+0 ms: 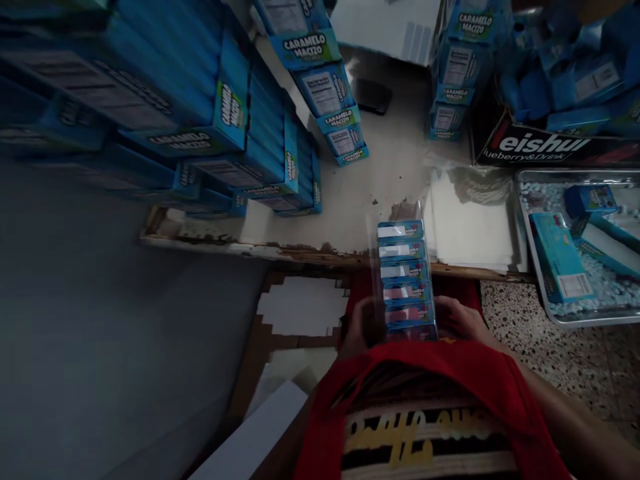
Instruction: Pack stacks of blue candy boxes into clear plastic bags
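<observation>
Both hands hold a row of small blue candy boxes in a clear plastic sleeve, stood on end just in front of my red shirt. My left hand grips the lower left side of the row, fingers curled round it. My right hand clasps the lower right side. The row's top end reaches over the worn front edge of the white table.
Stacks of blue "Caramelo Macizo" cartons fill the table's left and back. A pile of white sheets lies to the right, beside a metal tray holding blue boxes and small candies. Flat white cardboard lies on the floor below.
</observation>
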Available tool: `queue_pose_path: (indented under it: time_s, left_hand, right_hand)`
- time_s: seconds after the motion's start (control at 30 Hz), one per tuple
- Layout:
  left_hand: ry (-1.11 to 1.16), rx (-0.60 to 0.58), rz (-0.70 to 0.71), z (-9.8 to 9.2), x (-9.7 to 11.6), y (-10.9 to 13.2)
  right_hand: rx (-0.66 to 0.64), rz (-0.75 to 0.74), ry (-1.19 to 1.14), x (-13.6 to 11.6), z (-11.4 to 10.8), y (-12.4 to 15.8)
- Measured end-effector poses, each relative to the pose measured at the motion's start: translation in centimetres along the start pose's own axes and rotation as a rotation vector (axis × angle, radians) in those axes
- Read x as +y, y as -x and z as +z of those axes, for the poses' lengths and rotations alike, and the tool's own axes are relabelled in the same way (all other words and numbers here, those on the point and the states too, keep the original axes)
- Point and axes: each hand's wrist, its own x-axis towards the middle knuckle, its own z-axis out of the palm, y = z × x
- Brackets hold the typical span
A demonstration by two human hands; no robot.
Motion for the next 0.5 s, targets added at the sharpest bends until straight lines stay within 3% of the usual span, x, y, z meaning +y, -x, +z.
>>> queue_pose_path:
  time_s: [0.1,0.3,0.5]
  left_hand:
    - [0.229,0.015,-0.092,0.3,0.3,-0.5]
    - [-0.102,0.176,-0.119,0.2,3.2,-2.9]
    - [-0.241,0.204,-0.014,-0.2,4.7,-4.9]
  right_hand:
    - [0.033,-0.082,0.042,0.3,1.0,-0.6]
    - [0.223,-0.073,0.306,-0.2,3.2,-3.2]
    - [0.302,-0.006,0.400,-0.5,3.9,-5.0]
